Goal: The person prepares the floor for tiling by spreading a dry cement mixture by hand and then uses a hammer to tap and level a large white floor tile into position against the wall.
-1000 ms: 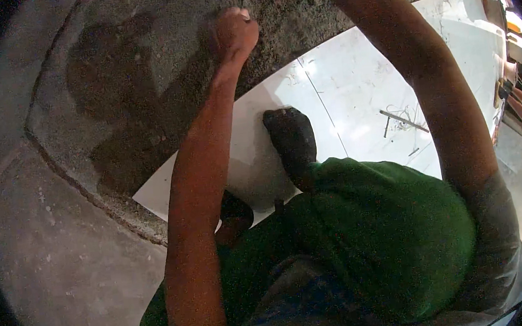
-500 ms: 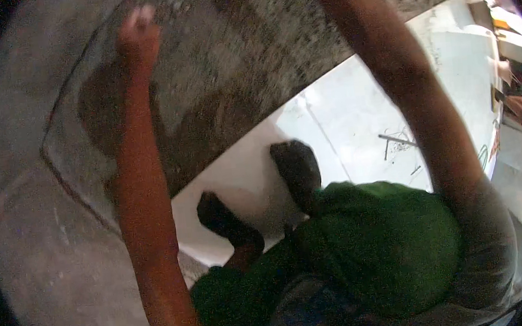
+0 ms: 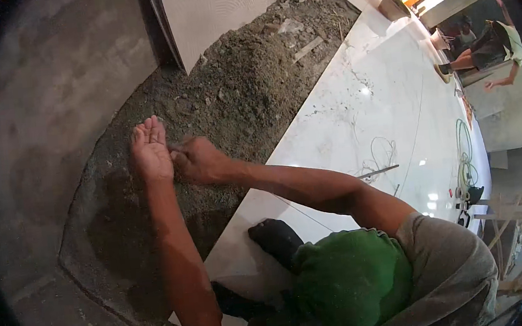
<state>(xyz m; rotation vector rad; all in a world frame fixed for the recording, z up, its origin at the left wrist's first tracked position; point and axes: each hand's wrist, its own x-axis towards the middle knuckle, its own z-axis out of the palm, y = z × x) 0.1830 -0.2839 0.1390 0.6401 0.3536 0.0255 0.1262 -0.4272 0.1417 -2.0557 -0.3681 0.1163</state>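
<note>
My left hand (image 3: 152, 153) is raised over the grey mortar bed (image 3: 230, 103), palm up, with its fingers stretched out. Right beside it, close to the palm, is my right hand (image 3: 203, 161), closed, its fingers curled and slightly blurred. A small greyish bit shows at those fingertips, too unclear to name. Under both hands the mortar is rough and crumbly, heaped higher toward the far side and darker and smoother near my feet.
Large tiles (image 3: 218, 13) stand on edge at the far end of the mortar. Glossy white floor tiles (image 3: 357, 116) lie to the right, with a thin dark rod (image 3: 378, 172) and a green hose (image 3: 463, 156). A person (image 3: 494, 43) is at the far right. My dark-covered feet (image 3: 276, 240) rest on white tile.
Both hands were apart and stretched far forward; now they have come together nearer to me. The left hand has turned palm up with fingers extended. The view has shifted, showing the standing tiles.
</note>
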